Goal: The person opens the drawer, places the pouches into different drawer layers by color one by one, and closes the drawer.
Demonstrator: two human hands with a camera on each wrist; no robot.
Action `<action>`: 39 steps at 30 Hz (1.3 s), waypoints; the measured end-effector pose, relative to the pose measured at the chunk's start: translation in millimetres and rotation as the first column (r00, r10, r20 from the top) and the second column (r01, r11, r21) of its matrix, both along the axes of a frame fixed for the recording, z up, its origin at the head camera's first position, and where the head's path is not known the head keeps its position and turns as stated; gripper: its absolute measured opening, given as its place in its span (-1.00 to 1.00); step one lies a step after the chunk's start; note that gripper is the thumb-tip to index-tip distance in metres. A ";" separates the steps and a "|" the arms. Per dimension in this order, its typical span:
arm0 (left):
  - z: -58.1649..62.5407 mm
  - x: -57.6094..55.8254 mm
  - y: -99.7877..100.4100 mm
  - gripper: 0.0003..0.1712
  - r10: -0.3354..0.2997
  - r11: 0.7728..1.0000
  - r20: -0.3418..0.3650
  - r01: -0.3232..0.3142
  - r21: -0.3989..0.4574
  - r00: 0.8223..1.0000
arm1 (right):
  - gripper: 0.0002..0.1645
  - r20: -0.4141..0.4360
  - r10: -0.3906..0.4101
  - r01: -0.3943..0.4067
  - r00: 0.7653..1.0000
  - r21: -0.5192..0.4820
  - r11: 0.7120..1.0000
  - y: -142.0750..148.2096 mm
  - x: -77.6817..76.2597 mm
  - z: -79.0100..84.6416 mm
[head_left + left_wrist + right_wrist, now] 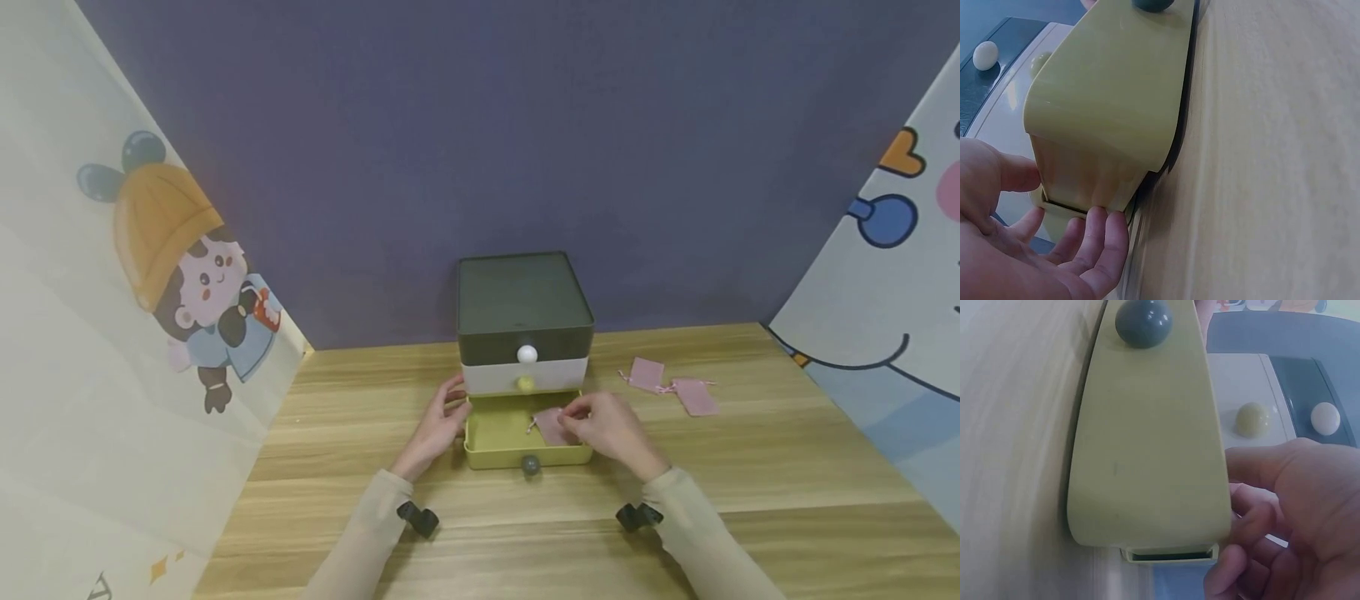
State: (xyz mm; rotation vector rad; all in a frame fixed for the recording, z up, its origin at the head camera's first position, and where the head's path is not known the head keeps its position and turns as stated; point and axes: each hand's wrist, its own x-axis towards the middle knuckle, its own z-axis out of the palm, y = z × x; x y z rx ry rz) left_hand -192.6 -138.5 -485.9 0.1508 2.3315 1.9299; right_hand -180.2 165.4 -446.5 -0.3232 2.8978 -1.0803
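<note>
A small box with several drawers (525, 292) stands against the wall, its yellow-green bottom drawer (491, 458) pulled out. In that drawer, toward the right, lies a pink drawstring pouch (550, 427). My right hand (609, 427) reaches over the drawer's right side and pinches the pouch's edge between thumb and fingertips; the right wrist view hides the pouch behind the drawer front (1147, 444). My left hand (438, 423) rests at the drawer's left side. In the left wrist view, loosely bent fingers (1094, 240) touch the drawer's side wall (1088, 172).
Two more pink pouches (647, 374) (695, 397) lie on the wooden table (757, 450), right of the box. A dark blue wall (480, 150) rises behind. Above the pulled-out drawer are a white drawer (487, 379) and a dark green one (487, 348).
</note>
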 end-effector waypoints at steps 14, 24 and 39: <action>-0.7 1.1 1.1 -0.33 0.002 1.000 0.033 -0.003 0.012 0.999 | -0.82 -0.023 0.035 -0.036 0.999 -0.064 0.997 7.7 -1.8 -6.6; 0.6 0.9 2.0 -0.32 0.018 1.000 0.030 -0.018 0.012 0.999 | -0.81 -0.018 0.042 -0.043 0.999 -0.101 0.994 11.3 -1.4 -4.2; -0.8 0.4 0.3 -0.32 0.014 1.000 0.036 -0.015 0.010 0.999 | -0.88 -0.119 -0.002 -0.017 0.993 -0.163 0.986 22.4 -8.1 -10.4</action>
